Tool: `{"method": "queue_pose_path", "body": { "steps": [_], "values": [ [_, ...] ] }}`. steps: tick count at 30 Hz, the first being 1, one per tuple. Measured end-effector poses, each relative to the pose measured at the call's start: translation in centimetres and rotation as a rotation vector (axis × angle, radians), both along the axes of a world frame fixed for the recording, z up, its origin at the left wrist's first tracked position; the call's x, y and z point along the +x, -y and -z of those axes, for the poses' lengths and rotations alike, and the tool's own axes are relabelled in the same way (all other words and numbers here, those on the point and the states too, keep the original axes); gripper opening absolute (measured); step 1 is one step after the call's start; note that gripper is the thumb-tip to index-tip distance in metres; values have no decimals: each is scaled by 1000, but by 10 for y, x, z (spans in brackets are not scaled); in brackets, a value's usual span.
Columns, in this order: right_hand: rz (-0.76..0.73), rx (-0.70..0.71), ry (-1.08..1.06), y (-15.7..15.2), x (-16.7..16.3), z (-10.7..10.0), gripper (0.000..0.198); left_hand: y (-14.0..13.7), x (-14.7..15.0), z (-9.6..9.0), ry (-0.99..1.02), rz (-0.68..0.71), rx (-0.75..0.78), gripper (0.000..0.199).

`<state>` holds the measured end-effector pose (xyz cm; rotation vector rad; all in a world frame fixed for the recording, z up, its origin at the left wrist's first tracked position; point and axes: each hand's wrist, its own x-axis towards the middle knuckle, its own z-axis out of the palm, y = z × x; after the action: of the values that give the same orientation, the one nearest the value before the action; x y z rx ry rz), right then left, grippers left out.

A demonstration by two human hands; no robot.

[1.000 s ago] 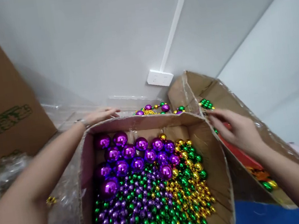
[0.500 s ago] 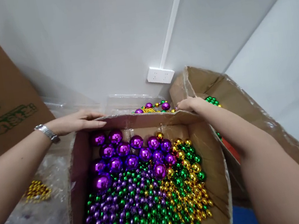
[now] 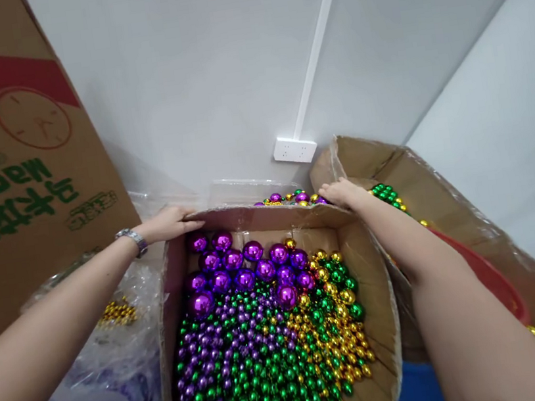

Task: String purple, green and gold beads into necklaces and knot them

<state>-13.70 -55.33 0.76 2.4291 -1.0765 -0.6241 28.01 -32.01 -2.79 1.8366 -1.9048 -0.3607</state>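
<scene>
An open cardboard box [image 3: 370, 285] takes up the lower middle, filled with shiny bead strings. Large purple beads [image 3: 264, 269] lie along its far side, small green beads [image 3: 267, 376] and small purple ones toward the near side, and gold beads [image 3: 352, 342] at the right. My left hand [image 3: 167, 225], with a metal watch at the wrist, grips the far left corner of the rim. At the far right corner my right hand [image 3: 342, 192] is closed over the rim, its fingertips partly behind the cardboard.
A tall printed carton [image 3: 3, 131] stands at the left. Below it lie clear plastic bags [image 3: 100, 390] with gold and purple beads. Another open carton [image 3: 455, 227] at the right holds green beads and a red basin [image 3: 490, 279]. A socket [image 3: 295, 149] is on the wall behind.
The view has swung left and back, showing more of the printed carton, the bags and the red basin. Both hands stay on the box rim, and the beads lie much the same.
</scene>
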Motion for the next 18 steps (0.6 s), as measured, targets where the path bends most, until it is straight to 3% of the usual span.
{"method": "queue_pose_path", "body": {
  "steps": [3, 7, 9, 12, 18],
  "values": [
    [42, -51, 106, -3, -4, -33, 57, 0, -3, -2, 42, 25, 75, 44],
    [158, -240, 437, -6, -4, -89, 50, -1, -7, -2, 40, -5, 43, 46],
    [151, -268, 509, -11, 1, -104, 50, -3, -9, -3, 39, -22, 30, 47],
    [70, -100, 462, -20, 15, -97, 54, -6, -13, -3, 79, -56, 24, 49],
    [24, 170, 286, -8, 28, -31, 59, -14, -17, 1, 173, -84, -13, 55]
  ]
}}
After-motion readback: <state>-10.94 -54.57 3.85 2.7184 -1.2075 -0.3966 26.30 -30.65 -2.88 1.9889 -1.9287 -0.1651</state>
